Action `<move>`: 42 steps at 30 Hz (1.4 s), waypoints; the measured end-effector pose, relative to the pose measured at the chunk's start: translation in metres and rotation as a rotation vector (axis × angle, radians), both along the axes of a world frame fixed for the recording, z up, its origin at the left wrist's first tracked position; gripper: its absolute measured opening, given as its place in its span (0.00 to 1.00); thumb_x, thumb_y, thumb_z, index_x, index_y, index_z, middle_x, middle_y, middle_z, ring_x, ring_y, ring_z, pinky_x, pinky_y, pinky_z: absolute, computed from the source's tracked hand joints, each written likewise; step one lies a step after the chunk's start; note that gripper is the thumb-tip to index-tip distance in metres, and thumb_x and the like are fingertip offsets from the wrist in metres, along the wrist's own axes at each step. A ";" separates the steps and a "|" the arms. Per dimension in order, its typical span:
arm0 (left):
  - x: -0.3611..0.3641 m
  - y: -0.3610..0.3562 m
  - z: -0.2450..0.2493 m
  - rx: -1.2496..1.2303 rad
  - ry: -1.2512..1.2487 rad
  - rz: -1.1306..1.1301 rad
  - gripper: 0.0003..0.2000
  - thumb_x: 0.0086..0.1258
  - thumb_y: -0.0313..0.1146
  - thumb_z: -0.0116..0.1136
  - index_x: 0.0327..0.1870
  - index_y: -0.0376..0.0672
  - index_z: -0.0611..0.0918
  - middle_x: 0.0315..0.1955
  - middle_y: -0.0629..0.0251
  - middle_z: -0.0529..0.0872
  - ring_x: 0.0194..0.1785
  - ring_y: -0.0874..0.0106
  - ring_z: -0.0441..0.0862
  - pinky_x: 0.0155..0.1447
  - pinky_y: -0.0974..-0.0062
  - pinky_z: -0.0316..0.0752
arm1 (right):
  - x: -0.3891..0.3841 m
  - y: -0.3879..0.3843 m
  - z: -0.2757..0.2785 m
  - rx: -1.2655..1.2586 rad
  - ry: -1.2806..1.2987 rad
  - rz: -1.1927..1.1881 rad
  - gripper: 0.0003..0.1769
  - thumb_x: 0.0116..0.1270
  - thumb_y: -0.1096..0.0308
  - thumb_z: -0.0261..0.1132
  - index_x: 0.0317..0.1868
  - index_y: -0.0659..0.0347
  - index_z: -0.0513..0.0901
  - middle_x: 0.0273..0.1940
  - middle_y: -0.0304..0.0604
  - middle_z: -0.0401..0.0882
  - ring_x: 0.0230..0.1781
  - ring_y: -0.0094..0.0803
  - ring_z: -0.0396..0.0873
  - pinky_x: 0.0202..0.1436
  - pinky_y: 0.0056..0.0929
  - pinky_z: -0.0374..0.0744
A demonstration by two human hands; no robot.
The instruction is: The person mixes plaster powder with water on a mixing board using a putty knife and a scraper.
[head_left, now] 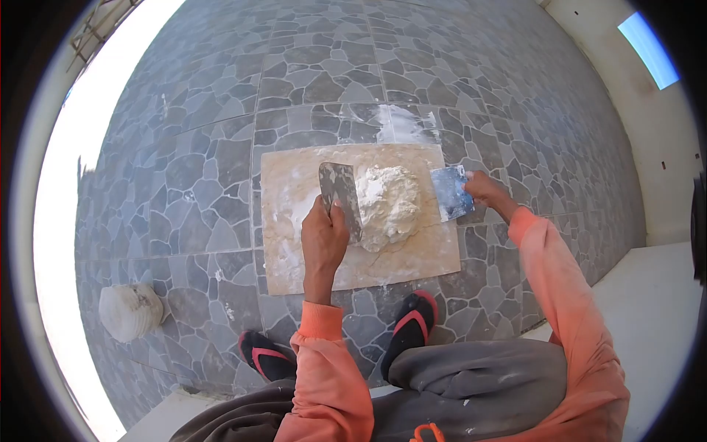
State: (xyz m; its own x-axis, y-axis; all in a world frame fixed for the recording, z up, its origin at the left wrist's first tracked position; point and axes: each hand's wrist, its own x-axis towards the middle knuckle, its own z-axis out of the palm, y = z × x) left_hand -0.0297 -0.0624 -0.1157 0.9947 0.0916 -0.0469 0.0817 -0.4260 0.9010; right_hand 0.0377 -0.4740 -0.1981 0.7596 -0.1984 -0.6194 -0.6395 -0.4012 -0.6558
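A mound of white plaster-like paste (389, 206) sits on a dusty tan board (294, 254) on the floor. My left hand (324, 232) grips a dark, smeared scraper blade (339, 193) that stands at the mound's left side. At the board's right edge, my right hand (486, 191) is closed on a bluish putty knife (451, 195) with white residue. Its blade is just right of the mound, with a small gap between them. The handles are mostly hidden by my fingers.
Grey stone-pattern tiles (199, 177) cover the floor. White smears (403, 125) mark the tiles beyond the board. A whitish bucket (131, 312) lies at the left. My sandalled feet (414, 320) are close to the board's near edge. A pale wall (596, 66) rises at the right.
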 end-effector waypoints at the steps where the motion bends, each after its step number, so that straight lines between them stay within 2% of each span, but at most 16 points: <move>1: 0.001 0.003 0.000 -0.026 0.005 0.009 0.12 0.77 0.34 0.50 0.45 0.32 0.79 0.26 0.53 0.83 0.28 0.63 0.78 0.36 0.64 0.73 | 0.001 0.000 -0.008 0.002 -0.008 -0.040 0.21 0.66 0.79 0.58 0.60 0.69 0.77 0.38 0.42 0.82 0.36 0.29 0.83 0.31 0.33 0.81; 4: 0.001 0.011 0.003 -0.090 0.061 0.013 0.14 0.78 0.35 0.50 0.51 0.31 0.80 0.28 0.60 0.83 0.31 0.73 0.76 0.39 0.69 0.72 | 0.009 0.013 -0.003 -0.003 -0.020 -0.026 0.20 0.66 0.78 0.60 0.59 0.68 0.79 0.37 0.42 0.81 0.34 0.29 0.81 0.29 0.32 0.78; 7: 0.004 0.013 -0.003 -0.123 -0.011 0.047 0.11 0.77 0.34 0.50 0.43 0.33 0.79 0.22 0.55 0.81 0.24 0.66 0.75 0.34 0.65 0.71 | 0.028 0.038 -0.004 -0.033 -0.011 0.170 0.19 0.67 0.75 0.61 0.58 0.67 0.81 0.37 0.40 0.81 0.34 0.27 0.78 0.31 0.30 0.76; 11: 0.005 0.010 0.001 -0.164 0.012 0.056 0.11 0.77 0.34 0.50 0.42 0.34 0.79 0.21 0.58 0.79 0.23 0.69 0.73 0.33 0.67 0.70 | 0.050 0.064 -0.016 -0.183 -0.148 0.493 0.18 0.67 0.72 0.62 0.58 0.65 0.81 0.37 0.37 0.81 0.37 0.23 0.74 0.40 0.27 0.75; 12: 0.004 0.008 0.003 -0.179 0.013 0.055 0.11 0.77 0.34 0.50 0.42 0.34 0.79 0.20 0.58 0.79 0.23 0.70 0.73 0.33 0.67 0.70 | 0.054 0.069 -0.013 -0.158 -0.153 0.504 0.21 0.65 0.71 0.61 0.59 0.66 0.79 0.42 0.44 0.84 0.43 0.30 0.77 0.49 0.31 0.76; 13: 0.004 0.005 0.004 -0.194 0.015 0.052 0.11 0.77 0.34 0.50 0.42 0.34 0.79 0.20 0.59 0.79 0.23 0.70 0.73 0.32 0.67 0.70 | 0.055 0.072 -0.008 -0.119 -0.164 0.522 0.21 0.65 0.71 0.61 0.59 0.66 0.79 0.42 0.45 0.84 0.42 0.31 0.77 0.49 0.31 0.76; 15: 0.005 0.001 0.000 -0.146 0.005 0.056 0.10 0.77 0.33 0.50 0.40 0.34 0.78 0.21 0.55 0.80 0.23 0.65 0.75 0.33 0.65 0.71 | 0.053 0.079 0.013 -0.041 -0.180 0.559 0.21 0.65 0.70 0.62 0.58 0.67 0.79 0.42 0.47 0.84 0.41 0.33 0.77 0.49 0.32 0.75; 17: 0.004 -0.005 -0.006 -0.105 -0.019 0.061 0.10 0.77 0.33 0.50 0.39 0.34 0.78 0.22 0.53 0.81 0.23 0.61 0.77 0.33 0.64 0.71 | 0.048 0.092 0.039 -0.177 -0.217 0.625 0.21 0.66 0.69 0.61 0.58 0.67 0.79 0.43 0.52 0.84 0.42 0.38 0.79 0.50 0.34 0.76; 18: 0.004 -0.009 -0.003 -0.105 0.011 0.062 0.10 0.76 0.32 0.50 0.38 0.34 0.77 0.23 0.49 0.82 0.26 0.52 0.79 0.34 0.59 0.72 | 0.046 0.094 0.044 -0.245 -0.237 0.657 0.20 0.66 0.69 0.60 0.58 0.67 0.79 0.43 0.54 0.84 0.43 0.40 0.81 0.50 0.35 0.76; 22: 0.004 -0.028 -0.006 -0.055 0.002 0.080 0.10 0.74 0.32 0.49 0.39 0.33 0.77 0.27 0.44 0.83 0.32 0.44 0.81 0.37 0.52 0.73 | 0.036 0.121 0.067 -0.384 -0.347 0.790 0.19 0.68 0.68 0.57 0.57 0.65 0.79 0.42 0.59 0.83 0.45 0.52 0.81 0.50 0.44 0.77; 24: 0.002 -0.037 -0.002 -0.051 0.029 0.093 0.10 0.74 0.33 0.49 0.39 0.33 0.77 0.27 0.43 0.83 0.33 0.43 0.82 0.38 0.52 0.74 | 0.021 0.152 0.095 -0.468 -0.313 0.830 0.18 0.67 0.69 0.56 0.56 0.65 0.78 0.43 0.64 0.83 0.47 0.60 0.81 0.51 0.50 0.77; 27: -0.002 -0.051 0.001 -0.051 0.061 0.119 0.10 0.74 0.33 0.49 0.41 0.33 0.77 0.29 0.42 0.84 0.35 0.43 0.82 0.41 0.50 0.75 | 0.016 0.164 0.078 -0.506 -0.413 0.893 0.18 0.65 0.68 0.55 0.53 0.66 0.77 0.36 0.65 0.83 0.40 0.62 0.82 0.45 0.54 0.79; 30: -0.003 -0.066 -0.006 -0.081 0.061 0.151 0.11 0.74 0.33 0.48 0.44 0.33 0.77 0.34 0.41 0.84 0.38 0.42 0.82 0.43 0.49 0.75 | 0.008 0.178 0.082 -0.483 -0.464 0.900 0.18 0.64 0.69 0.55 0.52 0.68 0.78 0.35 0.65 0.83 0.38 0.62 0.82 0.44 0.55 0.79; 36: 0.002 -0.080 -0.020 -0.008 0.053 0.208 0.10 0.74 0.33 0.48 0.44 0.32 0.75 0.36 0.40 0.83 0.40 0.41 0.81 0.45 0.48 0.75 | -0.004 0.197 0.092 -0.402 -0.448 0.833 0.15 0.63 0.69 0.56 0.46 0.69 0.78 0.34 0.67 0.82 0.37 0.64 0.81 0.45 0.54 0.78; 39: 0.003 -0.079 -0.027 0.075 0.038 0.209 0.09 0.73 0.32 0.49 0.43 0.34 0.74 0.36 0.40 0.83 0.39 0.41 0.81 0.44 0.47 0.75 | -0.012 0.212 0.124 -0.381 -0.353 0.802 0.16 0.63 0.68 0.57 0.48 0.70 0.78 0.35 0.67 0.81 0.39 0.64 0.81 0.45 0.53 0.77; 42: 0.004 -0.063 -0.027 0.151 0.053 0.220 0.09 0.72 0.31 0.49 0.42 0.34 0.75 0.34 0.40 0.83 0.39 0.41 0.81 0.43 0.47 0.74 | -0.003 0.212 0.136 -0.294 -0.393 0.785 0.18 0.63 0.68 0.59 0.51 0.70 0.78 0.36 0.66 0.82 0.41 0.62 0.81 0.46 0.51 0.77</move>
State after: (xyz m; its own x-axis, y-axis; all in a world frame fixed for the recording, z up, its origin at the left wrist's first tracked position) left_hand -0.0260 -0.1250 -0.1428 0.9468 0.3148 -0.0675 0.2320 -0.5218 0.8209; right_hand 0.0346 -0.2618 -0.0625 0.8875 0.3537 -0.2954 0.1328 -0.8101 -0.5710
